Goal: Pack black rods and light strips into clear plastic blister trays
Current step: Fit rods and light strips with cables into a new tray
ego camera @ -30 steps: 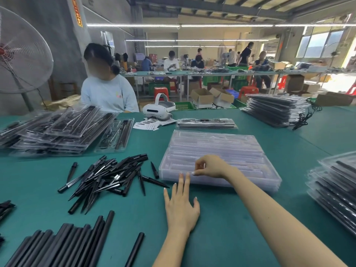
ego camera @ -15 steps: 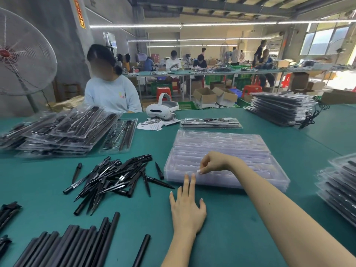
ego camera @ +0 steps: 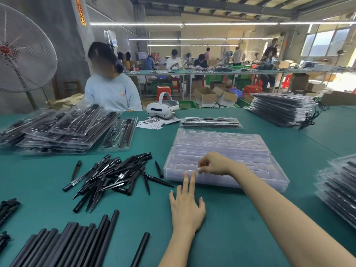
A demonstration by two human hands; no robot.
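A stack of empty clear trays (ego camera: 221, 151) lies mid-table on the green table (ego camera: 250, 218), and the right hand (ego camera: 213, 163) pinches the near edge of the top tray between thumb and fingertips. The left hand (ego camera: 185, 207) lies flat and open on the cloth just near of the stack, its fingertips touching the stack's near edge. Left of the stack is a heap of black spikes (ego camera: 113, 176); black rods (ego camera: 67, 245) lie at the near left — filled trays (ego camera: 63, 130) are piled far left, more at the right edge (ego camera: 341, 191).

Black rods (ego camera: 77, 245) lay on a teal table (ego camera: 240, 237); the blister trays (ego camera: 221, 151) looked clear, perhaps faintly lilac.
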